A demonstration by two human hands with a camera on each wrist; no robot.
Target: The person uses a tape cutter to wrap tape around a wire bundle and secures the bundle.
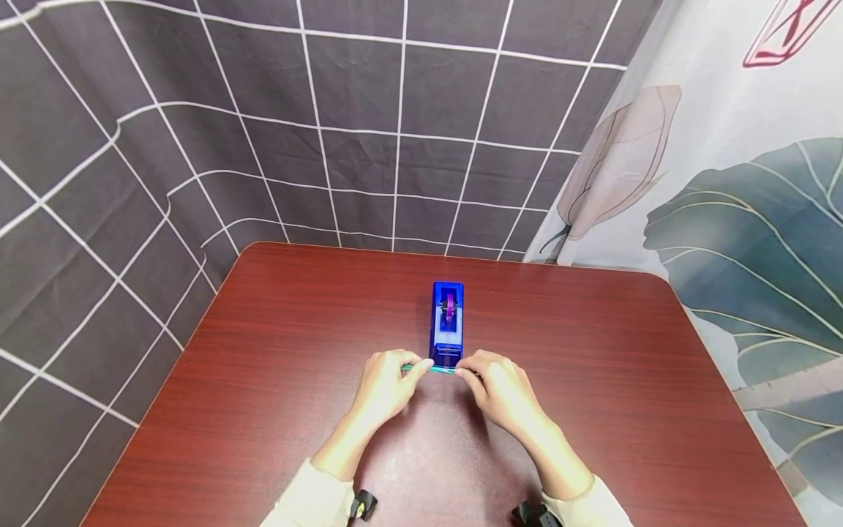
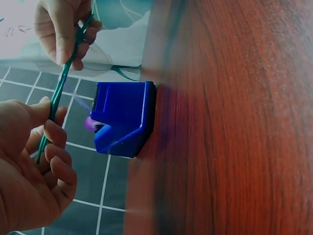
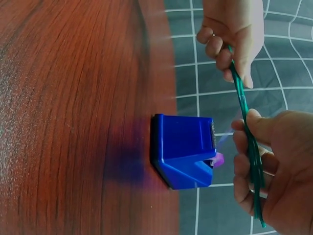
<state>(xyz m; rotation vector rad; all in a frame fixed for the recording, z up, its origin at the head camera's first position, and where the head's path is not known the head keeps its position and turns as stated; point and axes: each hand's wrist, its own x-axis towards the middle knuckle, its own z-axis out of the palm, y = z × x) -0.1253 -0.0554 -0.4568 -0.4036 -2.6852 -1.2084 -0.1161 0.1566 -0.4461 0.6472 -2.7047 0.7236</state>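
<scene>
A bundle of thin green strands (image 3: 243, 100) is stretched between my two hands, just in front of a blue tape dispenser (image 1: 448, 322). My left hand (image 1: 387, 384) pinches one end between thumb and fingers. The other end is pinched by my right hand (image 1: 502, 388), with loose strand tips sticking out past the palm in the right wrist view. A faint clear strip of tape (image 3: 226, 136) runs from the dispenser's toothed edge toward the middle of the bundle. Inside the dispenser sits a purple tape core (image 1: 450, 307). Exactly how the tape meets the strands is hard to see.
The dispenser stands on a reddish-brown wooden table (image 1: 316, 307). Behind and to the left hangs a dark grey curtain (image 1: 356, 88) with white grid lines; a white leaf-patterned curtain (image 1: 711, 146) hangs at the right. Dark wrist cameras sit by both cuffs.
</scene>
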